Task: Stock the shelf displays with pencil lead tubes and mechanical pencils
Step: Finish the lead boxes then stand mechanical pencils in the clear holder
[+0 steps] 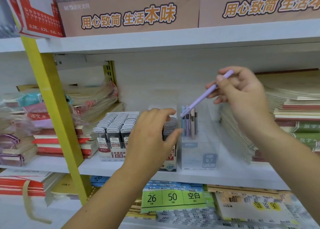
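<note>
White shelf [103,168], yellow upright [57,110]

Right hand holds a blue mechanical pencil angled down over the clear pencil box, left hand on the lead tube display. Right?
Not quite. In the head view the mechanical pencil in the right hand is lilac, not blue. The rest stands: it angles down over the clear pencil box, and the left hand is on the lead tube display.
</note>
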The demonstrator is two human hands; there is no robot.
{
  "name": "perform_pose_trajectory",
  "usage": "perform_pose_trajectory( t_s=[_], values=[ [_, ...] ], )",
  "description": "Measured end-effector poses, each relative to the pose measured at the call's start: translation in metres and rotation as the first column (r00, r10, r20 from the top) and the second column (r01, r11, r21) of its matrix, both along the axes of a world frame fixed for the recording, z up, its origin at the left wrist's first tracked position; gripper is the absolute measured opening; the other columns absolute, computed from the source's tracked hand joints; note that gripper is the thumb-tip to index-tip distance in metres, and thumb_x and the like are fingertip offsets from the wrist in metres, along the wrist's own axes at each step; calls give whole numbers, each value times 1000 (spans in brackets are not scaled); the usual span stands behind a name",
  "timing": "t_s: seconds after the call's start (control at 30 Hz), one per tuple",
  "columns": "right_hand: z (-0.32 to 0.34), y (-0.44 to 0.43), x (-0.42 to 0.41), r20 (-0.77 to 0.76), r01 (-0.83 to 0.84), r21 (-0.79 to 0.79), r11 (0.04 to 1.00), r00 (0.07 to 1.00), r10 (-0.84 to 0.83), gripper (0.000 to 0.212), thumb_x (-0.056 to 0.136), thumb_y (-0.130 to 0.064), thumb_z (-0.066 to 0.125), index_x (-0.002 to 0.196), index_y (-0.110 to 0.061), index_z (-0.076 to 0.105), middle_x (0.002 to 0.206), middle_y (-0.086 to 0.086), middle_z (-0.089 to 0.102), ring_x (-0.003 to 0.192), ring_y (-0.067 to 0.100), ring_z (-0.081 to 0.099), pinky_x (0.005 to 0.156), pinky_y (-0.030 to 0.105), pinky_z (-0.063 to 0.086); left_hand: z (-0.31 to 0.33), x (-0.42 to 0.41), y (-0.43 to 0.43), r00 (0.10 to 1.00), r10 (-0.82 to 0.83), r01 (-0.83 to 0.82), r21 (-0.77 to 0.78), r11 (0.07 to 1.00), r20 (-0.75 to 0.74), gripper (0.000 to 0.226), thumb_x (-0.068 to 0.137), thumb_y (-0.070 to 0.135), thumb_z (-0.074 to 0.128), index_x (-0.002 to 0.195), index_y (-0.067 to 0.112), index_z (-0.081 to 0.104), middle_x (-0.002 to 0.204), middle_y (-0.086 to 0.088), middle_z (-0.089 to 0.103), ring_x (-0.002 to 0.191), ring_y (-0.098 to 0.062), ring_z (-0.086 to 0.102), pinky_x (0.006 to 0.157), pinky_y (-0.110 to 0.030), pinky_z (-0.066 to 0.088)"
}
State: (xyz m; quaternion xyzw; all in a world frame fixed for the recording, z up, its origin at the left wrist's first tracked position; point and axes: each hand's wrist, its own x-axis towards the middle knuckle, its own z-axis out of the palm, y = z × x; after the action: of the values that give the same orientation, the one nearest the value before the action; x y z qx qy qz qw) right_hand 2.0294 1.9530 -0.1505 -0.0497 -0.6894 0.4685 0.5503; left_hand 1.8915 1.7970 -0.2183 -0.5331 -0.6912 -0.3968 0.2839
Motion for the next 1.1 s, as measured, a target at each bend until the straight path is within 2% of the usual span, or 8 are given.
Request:
perform_pose_trajectory(
  t_s=[0.07,0.13,0.23,0.57,0.77,0.9,1.0,1.1],
  values=[
    [-4,9,-1,79,65,134,989,994,-76,16,97,-16,56,96,-32,56,84,3,74,74,15,70,61,21,52,-3,-7,1,973,66,-82,-65,995,-220,50,80,45,77,121,20,66,117,3,69,113,-19,59,100,-35,43],
    [-15,15,-9,262,97,282,954,949,-174,16,95,-20,60,93,-36,59,86,0,73,78,13,70,66,29,55,-10,-11,4,945,82,-150,-196,969,-316,53,79,50,77,123,22,68,130,-3,67,127,-27,58,110,-52,40],
    [-32,20,-22,428,97,442,892,851,-304,5,92,-23,62,96,-26,63,85,-6,70,81,17,68,76,45,55,-22,-14,8,924,42,-169,-306,937,-381,47,79,50,77,121,30,71,135,-5,66,130,-28,58,109,-62,40],
    [-44,30,-36,465,69,552,831,802,-375,9,90,-21,66,98,-19,63,82,-1,71,78,16,67,75,41,53,-35,-25,12,920,8,-121,-262,957,-393,38,82,48,76,116,32,73,136,-5,65,120,-27,63,100,-49,46],
    [-46,35,-44,449,135,586,799,767,-459,32,88,-28,69,97,-37,39,65,-3,66,60,7,62,57,26,48,-38,-28,14,924,6,-111,-254,961,-382,36,82,47,75,114,31,74,135,-4,66,120,-27,63,100,-48,45],
    [-46,34,-51,447,147,616,774,744,-497,24,88,-32,69,93,-26,46,66,-2,66,63,16,63,59,32,49,-39,-30,15,922,-1,-92,-222,971,-387,34,83,48,70,112,31,75,134,-3,66,120,-27,63,100,-48,45],
    [-44,30,-55,480,100,692,715,676,-559,19,88,-28,69,96,-16,56,78,2,65,75,25,62,67,37,50,-39,-31,15,922,-9,-81,-215,973,-387,33,85,48,66,111,31,75,133,-2,66,119,-26,63,99,-46,44],
    [-37,28,-52,491,91,709,699,648,-582,16,90,-20,66,105,-15,64,89,-2,56,83,20,58,73,31,44,-37,-28,14,926,2,-97,-233,968,-379,35,80,46,77,111,30,76,132,-3,67,119,-27,64,99,-48,45]
  ],
)
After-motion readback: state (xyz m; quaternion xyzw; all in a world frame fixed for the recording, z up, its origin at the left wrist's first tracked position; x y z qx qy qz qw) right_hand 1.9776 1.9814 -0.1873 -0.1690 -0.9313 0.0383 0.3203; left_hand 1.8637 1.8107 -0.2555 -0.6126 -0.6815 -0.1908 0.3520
